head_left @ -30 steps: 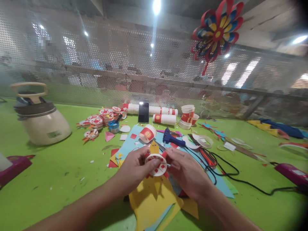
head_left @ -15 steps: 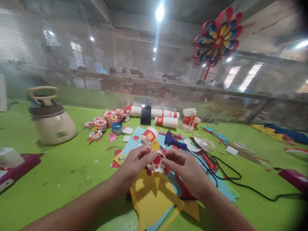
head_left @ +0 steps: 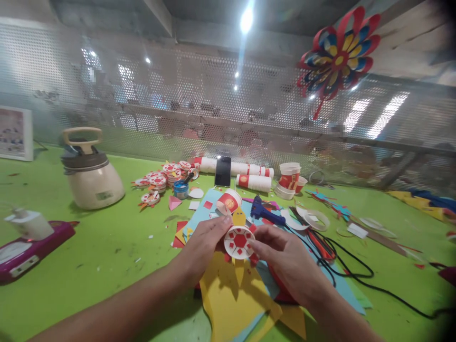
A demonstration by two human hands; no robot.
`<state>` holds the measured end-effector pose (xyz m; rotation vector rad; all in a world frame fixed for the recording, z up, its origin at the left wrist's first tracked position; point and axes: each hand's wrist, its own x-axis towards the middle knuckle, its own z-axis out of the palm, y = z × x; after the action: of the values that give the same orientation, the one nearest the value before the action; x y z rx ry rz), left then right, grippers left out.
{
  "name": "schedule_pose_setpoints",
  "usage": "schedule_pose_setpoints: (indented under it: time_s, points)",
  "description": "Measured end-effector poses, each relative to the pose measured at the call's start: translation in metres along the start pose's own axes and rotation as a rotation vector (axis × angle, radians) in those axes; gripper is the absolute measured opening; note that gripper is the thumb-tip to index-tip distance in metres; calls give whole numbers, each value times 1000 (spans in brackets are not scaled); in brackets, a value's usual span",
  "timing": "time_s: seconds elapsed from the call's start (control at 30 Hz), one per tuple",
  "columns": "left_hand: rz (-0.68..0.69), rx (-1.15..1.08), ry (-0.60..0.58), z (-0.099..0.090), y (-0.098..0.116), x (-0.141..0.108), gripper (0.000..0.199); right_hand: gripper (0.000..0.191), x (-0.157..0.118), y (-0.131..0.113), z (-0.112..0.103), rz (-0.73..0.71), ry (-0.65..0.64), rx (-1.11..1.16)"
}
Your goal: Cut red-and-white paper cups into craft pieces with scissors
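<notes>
Between my hands is a round white paper turtle (head_left: pixel 240 242) with red patches, a yellow head at its top and a pointed yellow tail below. My left hand (head_left: pixel 206 240) pinches its upper left edge near the head. On the right side, the thumb and fingers of my right hand (head_left: pixel 281 251) grip the rim. Yellow paper (head_left: pixel 231 299) lies under the turtle on light blue sheets. Just behind the yellow head a red and white paper cup (head_left: pixel 229 201) lies tipped over.
A blue glue gun (head_left: pixel 267 211), black cords and a tape roll (head_left: pixel 318 220) lie to the right. Similar turtles (head_left: pixel 156 179), a blue jar (head_left: pixel 181 190), a phone (head_left: pixel 223 171) and stacked cups (head_left: pixel 289 178) stand farther back. At left are a kettle (head_left: pixel 93 183) and a purple power strip (head_left: pixel 39 251).
The view has turned left, so everything sits farther right. The turtle's round face now shows more fully toward the camera, and my left thumb has moved up beside its head.
</notes>
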<state>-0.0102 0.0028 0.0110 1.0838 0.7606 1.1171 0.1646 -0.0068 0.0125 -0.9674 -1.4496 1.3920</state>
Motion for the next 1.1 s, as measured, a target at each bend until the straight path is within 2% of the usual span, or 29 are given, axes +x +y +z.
schedule_pose_setpoints:
  time_s: [0.23,0.53,0.77,1.0,1.1]
  points:
    - [-63,-108,-54,1,1,1,30,14,0,6,0,1,-44,97]
    - [-62,-140,-3,-6,-4,2,19,14,2,9,-4,7,-63,75]
    - [-109,-176,22,-1,1,0,17,12,3,10,-4,8,-85,103]
    - [-121,-176,67,4,1,-2,22,14,4,10,-3,26,-81,152]
    - [-103,-151,46,2,-1,-1,25,16,7,10,-3,20,-71,174]
